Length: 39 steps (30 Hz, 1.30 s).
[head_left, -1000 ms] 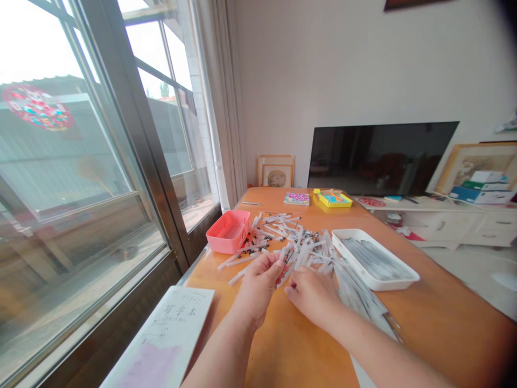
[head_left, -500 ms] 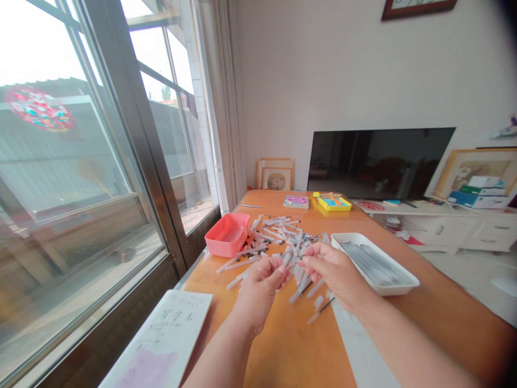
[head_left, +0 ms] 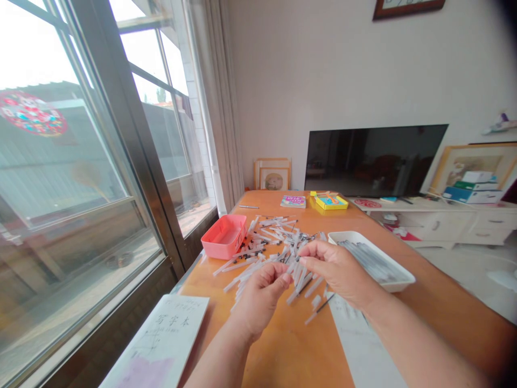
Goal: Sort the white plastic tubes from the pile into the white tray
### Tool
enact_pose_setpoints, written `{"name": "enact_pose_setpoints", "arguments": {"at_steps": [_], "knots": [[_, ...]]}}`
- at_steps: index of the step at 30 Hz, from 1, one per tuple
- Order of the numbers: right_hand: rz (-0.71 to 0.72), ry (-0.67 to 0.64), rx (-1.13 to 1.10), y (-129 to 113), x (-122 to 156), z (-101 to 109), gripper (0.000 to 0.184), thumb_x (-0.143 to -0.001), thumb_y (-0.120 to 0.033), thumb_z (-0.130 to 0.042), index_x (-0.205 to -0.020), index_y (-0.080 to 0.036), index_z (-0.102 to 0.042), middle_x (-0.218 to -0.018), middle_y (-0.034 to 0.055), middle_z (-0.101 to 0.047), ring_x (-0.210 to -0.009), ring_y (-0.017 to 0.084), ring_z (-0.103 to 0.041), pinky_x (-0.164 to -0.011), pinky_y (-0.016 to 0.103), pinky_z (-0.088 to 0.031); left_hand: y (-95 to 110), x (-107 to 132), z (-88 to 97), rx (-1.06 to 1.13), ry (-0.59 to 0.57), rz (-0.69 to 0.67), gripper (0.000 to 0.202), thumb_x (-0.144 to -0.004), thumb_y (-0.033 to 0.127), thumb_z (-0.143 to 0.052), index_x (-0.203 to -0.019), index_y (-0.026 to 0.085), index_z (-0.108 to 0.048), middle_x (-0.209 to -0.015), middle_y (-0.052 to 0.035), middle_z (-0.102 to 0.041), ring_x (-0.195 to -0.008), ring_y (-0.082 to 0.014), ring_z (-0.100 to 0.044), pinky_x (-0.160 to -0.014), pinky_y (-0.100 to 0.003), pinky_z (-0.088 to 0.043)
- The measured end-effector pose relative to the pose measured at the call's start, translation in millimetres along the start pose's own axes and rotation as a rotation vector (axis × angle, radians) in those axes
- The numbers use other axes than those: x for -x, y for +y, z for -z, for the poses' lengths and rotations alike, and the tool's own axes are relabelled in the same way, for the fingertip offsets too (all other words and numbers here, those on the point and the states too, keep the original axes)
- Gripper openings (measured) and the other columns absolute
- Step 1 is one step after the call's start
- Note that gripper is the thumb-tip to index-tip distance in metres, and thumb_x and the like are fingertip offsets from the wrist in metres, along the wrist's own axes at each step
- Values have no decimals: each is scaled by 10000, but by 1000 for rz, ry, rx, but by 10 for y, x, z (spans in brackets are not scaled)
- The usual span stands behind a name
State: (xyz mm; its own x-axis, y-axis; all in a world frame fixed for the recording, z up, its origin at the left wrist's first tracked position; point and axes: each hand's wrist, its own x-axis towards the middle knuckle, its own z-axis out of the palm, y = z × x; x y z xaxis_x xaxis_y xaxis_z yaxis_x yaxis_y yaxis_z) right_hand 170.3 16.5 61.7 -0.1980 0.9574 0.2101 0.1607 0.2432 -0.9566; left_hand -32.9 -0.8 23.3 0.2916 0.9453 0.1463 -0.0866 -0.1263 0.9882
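Note:
Many thin white plastic tubes, some with black tips, lie scattered on the orange wooden table. My left hand is raised over the near side of the pile with its fingers curled and pinched on a small piece. My right hand is held just to its right, fingers pinched together on a small piece I cannot make out. The fingertips of both hands nearly meet. A white tray filled with grey tubes sits right behind my right hand. A pink tub stands at the left of the pile.
A white exercise book lies at the table's near left corner and a white sheet under my right forearm. Colourful boxes and a small book sit at the far end. A window runs along the left; a TV stands behind.
My right hand lifted from the table by the tubes up beside my left hand, and both hands now pinch together over the pile. The view has shifted slightly.

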Motion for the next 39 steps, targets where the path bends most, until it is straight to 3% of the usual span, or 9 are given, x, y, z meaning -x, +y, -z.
{"name": "enact_pose_setpoints", "arguments": {"at_steps": [14, 23, 29, 35, 39], "knots": [[29, 1, 114, -80, 23, -25, 235, -862, -437, -678, -893, -204, -692, -828, 16, -692, -798, 190, -623, -746, 329, -506, -7, -6, -5, -20, 15, 8, 280, -882, 469, -704, -938, 194, -699, -847, -11, -595, -808, -166, -488, -748, -285, -370], [2, -30, 147, -93, 22, -40, 150, -866, -347, -657, -830, -201, -664, -772, -12, -660, -745, 158, -600, -712, 293, -475, -14, 9, -10, -36, -17, 12, 264, -906, 449, -682, -961, 192, -711, -850, -9, -592, -805, -161, -474, -742, -280, -355], [6, -79, 145, -98, 34, -7, 160, -883, -358, -650, -932, -215, -705, -848, 8, -710, -814, 183, -637, -765, 324, -500, -49, -1, 6, -36, -17, 40, 276, -880, 478, -709, -944, 209, -708, -833, -4, -596, -772, -158, -471, -715, -275, -343], [26, -51, 286, -19, 25, -15, 226, -893, -371, -632, -735, -210, -616, -690, -20, -605, -660, 145, -533, -608, 270, -414, -100, 1, -15, -121, -12, -7, 258, -899, 477, -684, -939, 223, -705, -790, 4, -587, -716, -153, -443, -669, -278, -325], [71, -34, 430, 107, -4, -26, 389, -934, -466, -580, -653, -214, -487, -600, -47, -467, -602, 130, -434, -540, 252, -329, -81, 1, -47, -185, -2, -8, 257, -899, 473, -678, -925, 220, -711, -768, -2, -580, -703, -160, -438, -651, -283, -315]]}}
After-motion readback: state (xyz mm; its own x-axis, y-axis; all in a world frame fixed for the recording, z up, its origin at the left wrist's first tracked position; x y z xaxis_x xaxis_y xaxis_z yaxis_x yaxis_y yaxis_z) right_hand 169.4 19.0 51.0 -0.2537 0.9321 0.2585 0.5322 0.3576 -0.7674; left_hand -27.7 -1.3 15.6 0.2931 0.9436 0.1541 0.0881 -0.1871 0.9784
